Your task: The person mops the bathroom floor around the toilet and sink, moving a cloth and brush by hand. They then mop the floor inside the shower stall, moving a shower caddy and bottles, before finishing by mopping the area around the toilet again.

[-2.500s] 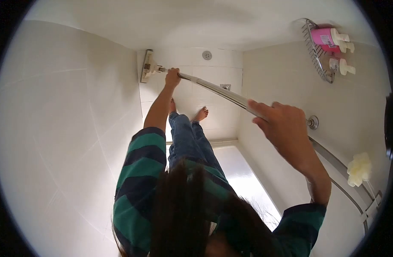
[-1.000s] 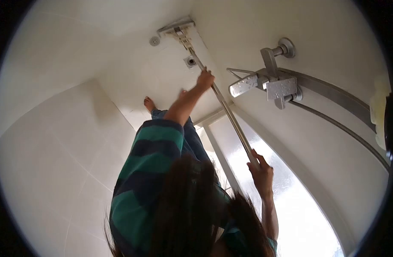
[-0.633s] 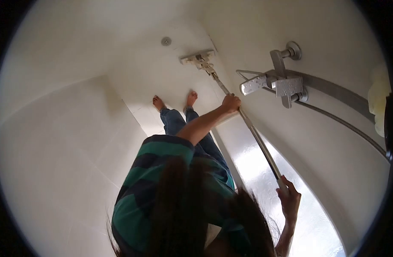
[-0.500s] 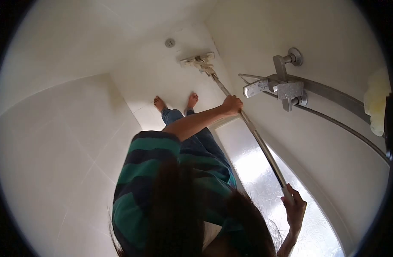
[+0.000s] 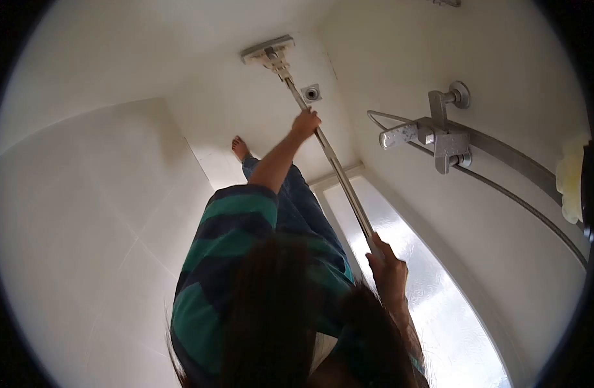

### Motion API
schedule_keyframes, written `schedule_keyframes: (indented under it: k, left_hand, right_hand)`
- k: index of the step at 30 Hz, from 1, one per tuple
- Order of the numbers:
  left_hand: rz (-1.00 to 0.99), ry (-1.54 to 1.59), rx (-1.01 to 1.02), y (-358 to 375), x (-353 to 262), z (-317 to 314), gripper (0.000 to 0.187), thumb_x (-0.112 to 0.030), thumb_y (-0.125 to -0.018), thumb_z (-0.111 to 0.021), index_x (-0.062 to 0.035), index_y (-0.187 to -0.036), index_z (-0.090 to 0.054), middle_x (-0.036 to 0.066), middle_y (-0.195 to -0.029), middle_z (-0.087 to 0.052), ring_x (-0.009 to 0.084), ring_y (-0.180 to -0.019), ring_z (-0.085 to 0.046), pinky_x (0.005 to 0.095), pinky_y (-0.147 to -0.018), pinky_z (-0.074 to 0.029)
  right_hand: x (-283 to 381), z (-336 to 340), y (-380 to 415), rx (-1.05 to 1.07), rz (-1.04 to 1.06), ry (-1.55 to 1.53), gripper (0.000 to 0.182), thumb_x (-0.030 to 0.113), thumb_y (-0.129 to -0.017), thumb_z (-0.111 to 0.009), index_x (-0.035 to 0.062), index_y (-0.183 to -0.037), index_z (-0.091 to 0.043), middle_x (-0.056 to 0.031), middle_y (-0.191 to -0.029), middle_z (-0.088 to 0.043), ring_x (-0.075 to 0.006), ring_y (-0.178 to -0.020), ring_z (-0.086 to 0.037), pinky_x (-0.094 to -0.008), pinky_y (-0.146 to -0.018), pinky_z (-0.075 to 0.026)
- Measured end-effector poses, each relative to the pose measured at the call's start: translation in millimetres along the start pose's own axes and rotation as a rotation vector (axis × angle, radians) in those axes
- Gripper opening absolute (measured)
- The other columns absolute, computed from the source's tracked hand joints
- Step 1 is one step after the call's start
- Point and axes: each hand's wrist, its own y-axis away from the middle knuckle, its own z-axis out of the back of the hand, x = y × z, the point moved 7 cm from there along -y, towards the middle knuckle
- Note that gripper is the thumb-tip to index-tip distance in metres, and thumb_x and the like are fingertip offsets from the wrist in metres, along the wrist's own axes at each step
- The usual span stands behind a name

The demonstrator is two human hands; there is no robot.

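My left hand (image 5: 306,124) is wrapped round the upper-middle part of a metal mop pole (image 5: 341,173). At the pole's lower end in the picture, my right hand (image 5: 388,266) grips its pale handle end. The flat mop head (image 5: 269,50) lies at the far end of the pole, against or close to the floor near the far wall. The pole passes just left of a round drain in a square plate (image 5: 311,94).
A wet chrome shower mixer (image 5: 449,142) with a curved hose (image 5: 504,195) is on the right wall. A pale yellow bath puff (image 5: 570,184) hangs at the right edge. Frosted glass (image 5: 432,284) stands at lower right, and one bare foot (image 5: 239,148) shows on the floor.
The mop head has moved up and left, away from the right wall. Both hands have moved left with the pole. The drain is now right of the pole, and one foot is no longer visible.
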Motion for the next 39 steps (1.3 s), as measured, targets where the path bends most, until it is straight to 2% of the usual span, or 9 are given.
schedule_keyframes:
  k: [9,13,20,22,23,30,33,37,39]
  left_hand:
    - [-0.117,0.058,0.147,47.9,-133.3,-35.2,0.010,-0.018,-0.063,-0.064,-0.0116,-0.071,-0.062,0.007,-0.084,-0.057,0.0275,-0.090,-0.052,0.0398,-0.078,-0.045]
    - [-0.145,0.091,0.214,53.9,-136.7,-5.2,0.015,-0.023,-0.061,-0.065,-0.0121,-0.071,-0.062,0.005,-0.081,-0.057,0.0280,-0.088,-0.053,0.0401,-0.075,-0.045]
    - [0.220,-0.027,-0.295,77.6,18.3,67.5,0.015,-0.021,-0.070,-0.055,-0.0118,-0.079,-0.063,0.008,-0.088,-0.058,0.0239,-0.087,-0.054,0.0360,-0.068,-0.048]
    - [0.331,-0.049,0.108,68.1,72.7,61.0,0.015,-0.019,-0.065,-0.057,-0.0138,-0.077,-0.065,0.009,-0.091,-0.058,0.0281,-0.098,-0.051,0.0327,-0.081,-0.045]
    - [0.340,-0.008,-0.001,68.3,71.6,50.4,0.014,-0.019,-0.066,-0.056,-0.0135,-0.076,-0.065,0.009,-0.091,-0.058,0.0284,-0.100,-0.051,0.0331,-0.082,-0.045]
    - [0.228,0.203,-0.384,33.3,-110.8,-13.2,0.016,-0.017,-0.073,-0.050,-0.0093,-0.081,-0.062,0.013,-0.088,-0.057,0.0302,-0.090,-0.051,0.0415,-0.081,-0.039]
    - [0.187,0.376,-0.159,13.9,-184.4,-7.1,0.014,-0.019,-0.070,-0.054,-0.0118,-0.077,-0.063,0.011,-0.087,-0.058,0.0289,-0.089,-0.052,0.0405,-0.080,-0.040]
    - [0.052,0.426,-0.090,10.2,-204.0,4.7,0.012,-0.022,-0.067,-0.058,-0.0106,-0.069,-0.063,0.009,-0.078,-0.058,0.0279,-0.082,-0.055,0.0404,-0.074,-0.043]
    - [0.023,0.455,-0.110,24.1,-186.0,22.4,0.014,-0.023,-0.065,-0.059,-0.0091,-0.065,-0.061,0.009,-0.073,-0.058,0.0285,-0.077,-0.055,0.0404,-0.069,-0.045]
  right_hand:
    - [-64.3,42.8,90.5,0.111,-0.369,0.013,0.045,0.002,-0.068,-0.068,0.0108,-0.111,-0.055,-0.0127,-0.096,-0.062,-0.0236,-0.081,-0.063,-0.0325,-0.064,-0.053]
    - [-58.5,57.5,100.9,-0.025,-0.043,0.045,0.044,0.000,-0.067,-0.068,0.0071,-0.109,-0.057,-0.0141,-0.094,-0.063,-0.0234,-0.080,-0.064,-0.0303,-0.066,-0.053]
    - [-2.6,32.6,1.8,0.117,0.212,0.086,0.046,-0.001,-0.067,-0.066,0.0092,-0.111,-0.056,-0.0139,-0.096,-0.061,-0.0256,-0.080,-0.062,-0.0309,-0.067,-0.050]
    - [25.6,5.0,-35.1,0.063,0.212,-0.029,0.048,0.005,-0.068,-0.067,0.0171,-0.113,-0.055,-0.0131,-0.089,-0.062,-0.0265,-0.072,-0.061,-0.0324,-0.061,-0.050]
    - [24.2,6.4,-34.7,0.065,0.271,0.085,0.048,0.006,-0.068,-0.066,0.0172,-0.113,-0.055,-0.0119,-0.083,-0.061,-0.0241,-0.066,-0.060,-0.0320,-0.058,-0.049]
    - [-21.9,119.6,11.1,0.082,0.059,0.364,0.050,-0.007,-0.063,-0.065,0.0149,-0.108,-0.060,-0.0097,-0.082,-0.064,-0.0180,-0.067,-0.061,-0.0299,-0.060,-0.049]
    - [-26.2,150.0,47.4,0.074,-0.162,0.446,0.050,-0.009,-0.062,-0.065,0.0130,-0.107,-0.060,-0.0086,-0.080,-0.063,-0.0167,-0.063,-0.059,-0.0297,-0.057,-0.049]
    - [-22.7,157.4,64.0,-0.027,0.029,0.442,0.051,-0.005,-0.062,-0.069,0.0163,-0.107,-0.060,-0.0048,-0.064,-0.057,-0.0119,-0.048,-0.048,-0.0278,-0.041,-0.042]
    - [-5.2,161.2,63.0,0.049,0.061,0.503,0.047,-0.008,-0.058,-0.067,0.0094,-0.101,-0.062,-0.0124,-0.078,-0.062,-0.0211,-0.060,-0.056,-0.0306,-0.057,-0.047]
